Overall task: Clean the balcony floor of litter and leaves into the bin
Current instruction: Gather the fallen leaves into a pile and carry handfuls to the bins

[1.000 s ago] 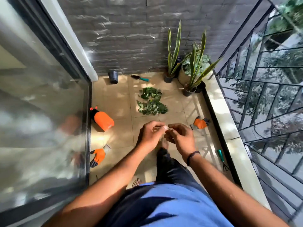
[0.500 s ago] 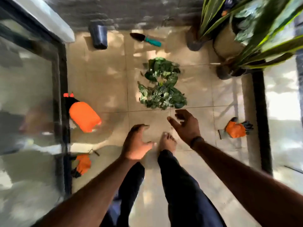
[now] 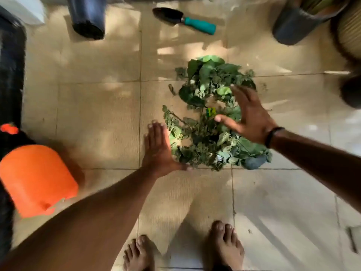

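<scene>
Left hand (image 3: 159, 151), fingers straight together, flanks leaf pile (image 3: 211, 122) mid-floor | right hand (image 3: 248, 118), fingers spread, hovers above, likely to scoop.

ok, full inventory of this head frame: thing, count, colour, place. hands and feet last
leaf pile: 1, green, floor centre, between the hands
trowel: 1, dark blade, teal handle, top centre
dark cylinder: 1, black, top left, what it is unclear
orange container: 1, orange, left edge, lying on its side
plant pot: 1, dark grey, top right
floor tiles: beige, throughout
left hand: 1, fingers straight, at the pile's left edge
right hand: 1, fingers spread, over the pile's right side, dark wristband
bare feet: 2, bottom centre
</scene>
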A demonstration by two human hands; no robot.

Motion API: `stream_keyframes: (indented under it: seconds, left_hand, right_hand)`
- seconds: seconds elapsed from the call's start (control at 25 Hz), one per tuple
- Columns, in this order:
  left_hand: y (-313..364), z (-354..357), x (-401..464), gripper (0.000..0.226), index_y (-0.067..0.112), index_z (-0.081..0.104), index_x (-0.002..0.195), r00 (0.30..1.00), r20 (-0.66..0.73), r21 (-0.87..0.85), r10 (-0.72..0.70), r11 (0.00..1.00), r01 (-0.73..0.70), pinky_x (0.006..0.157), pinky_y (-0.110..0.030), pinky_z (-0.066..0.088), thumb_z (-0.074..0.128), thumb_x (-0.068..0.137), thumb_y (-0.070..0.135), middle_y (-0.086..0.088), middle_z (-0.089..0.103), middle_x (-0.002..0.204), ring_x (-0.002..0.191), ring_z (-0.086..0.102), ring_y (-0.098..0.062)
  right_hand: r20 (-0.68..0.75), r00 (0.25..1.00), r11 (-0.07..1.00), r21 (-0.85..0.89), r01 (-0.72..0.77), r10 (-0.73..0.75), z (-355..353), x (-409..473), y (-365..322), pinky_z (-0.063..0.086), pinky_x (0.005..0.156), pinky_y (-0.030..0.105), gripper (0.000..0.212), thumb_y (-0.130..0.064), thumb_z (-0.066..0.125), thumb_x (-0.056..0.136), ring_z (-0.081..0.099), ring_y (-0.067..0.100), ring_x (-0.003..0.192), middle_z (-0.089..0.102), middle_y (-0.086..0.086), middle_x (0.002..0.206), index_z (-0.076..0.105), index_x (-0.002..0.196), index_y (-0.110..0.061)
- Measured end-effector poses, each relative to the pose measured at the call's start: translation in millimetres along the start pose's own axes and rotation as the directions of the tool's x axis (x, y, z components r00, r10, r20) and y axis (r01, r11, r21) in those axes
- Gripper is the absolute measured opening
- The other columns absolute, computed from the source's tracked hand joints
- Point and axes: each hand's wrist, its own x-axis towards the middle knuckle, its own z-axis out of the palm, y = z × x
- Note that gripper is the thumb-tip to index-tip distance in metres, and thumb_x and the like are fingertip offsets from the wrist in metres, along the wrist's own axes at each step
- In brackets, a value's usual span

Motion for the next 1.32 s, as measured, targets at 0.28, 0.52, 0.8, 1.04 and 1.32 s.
stream_keyframes:
  seconds: [0.28,0.52,0.8,1.04,1.32]
  left_hand:
    - [50,-70,96,0.17,0.019,-0.021,0.157,0.924,-0.145,-0.07,0.353,0.928,-0.365,0.125,-0.056,0.002,0.08,0.037,0.084,-0.01,-0.02,0.166,0.154,-0.013,-0.031]
    - [-17,-99,78,0.167,0.02,-0.022,0.157,0.984,-0.175,-0.35,-0.039,0.937,-0.025,0.127,-0.049,0.006,0.085,0.04,0.074,-0.005,-0.021,0.167,0.154,-0.015,-0.024]
    - [-5,-56,119,0.102,0.016,-0.009,0.16,0.941,-0.338,-0.122,0.021,0.99,-0.066,0.124,-0.052,-0.006,0.015,0.087,0.083,-0.006,-0.013,0.168,0.154,-0.015,-0.023]
    - [26,-68,123,0.082,0.025,-0.002,0.161,0.819,-0.313,-0.056,0.48,0.852,-0.521,0.125,-0.055,0.003,0.039,0.099,0.061,-0.004,-0.003,0.169,0.155,-0.002,-0.024]
    - [-54,-115,121,0.179,0.03,-0.045,0.142,0.993,0.112,0.079,-0.036,0.997,0.027,0.115,-0.059,-0.022,0.083,0.027,0.078,-0.007,-0.055,0.146,0.134,-0.052,-0.026]
  right_hand:
    - [-0.056,0.984,0.946,-0.289,0.148,-0.171,-4,137,-4,0.022,0.121,0.047,0.088,-0.078,0.032,0.09,0.018,0.031,0.15,0.021,0.011,0.163,0.021,0.157,-0.022]
    - [0.206,0.961,0.832,-0.489,0.264,-0.184,41,166,-39,0.035,0.111,0.059,0.065,-0.066,0.028,0.097,0.031,0.039,0.141,0.033,0.013,0.154,0.034,0.149,-0.028]
    - [0.216,0.912,0.771,-0.488,0.409,-0.348,55,55,-7,0.034,0.111,0.062,0.061,-0.062,0.018,0.099,0.029,0.033,0.144,0.03,0.007,0.159,0.039,0.146,-0.03]
    - [-0.293,0.95,0.981,-0.119,-0.152,0.112,25,88,41,0.022,0.12,0.055,0.073,-0.068,0.024,0.098,0.018,0.028,0.15,0.02,0.005,0.164,0.022,0.157,-0.026]
    - [0.002,0.999,0.996,0.088,-0.034,0.034,49,79,41,0.018,0.119,0.041,0.068,-0.057,0.024,0.103,0.026,0.026,0.147,0.025,0.01,0.162,0.017,0.158,-0.018]
